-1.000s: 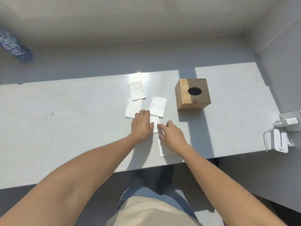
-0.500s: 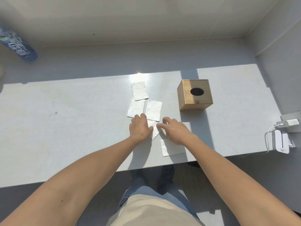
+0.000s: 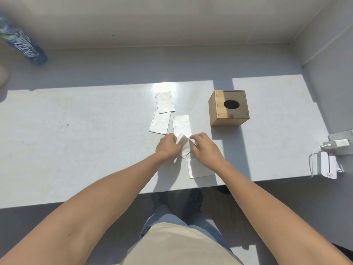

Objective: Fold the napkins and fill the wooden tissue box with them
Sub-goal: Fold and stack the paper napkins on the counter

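Note:
A white napkin (image 3: 183,146) is lifted off the grey table (image 3: 76,142), its upper end curled over. My left hand (image 3: 166,148) pinches its left edge and my right hand (image 3: 205,148) grips its right edge. Three folded napkins lie flat beyond my hands: one farthest back (image 3: 164,102), one to its front left (image 3: 160,124), one in the middle (image 3: 181,124). Another napkin (image 3: 199,169) lies near the front edge, partly under my right wrist. The wooden tissue box (image 3: 229,109), with an oval hole on top, stands to the right.
A white charger with cable (image 3: 337,144) and a white device (image 3: 327,168) sit at the table's right end. A blue bottle (image 3: 23,46) lies at the far left by the wall. The table's front edge runs close below my hands.
Both hands were pressing flat on a napkin; now they have lifted it off the table and its top end is curled over. The middle napkin has shifted and straightened.

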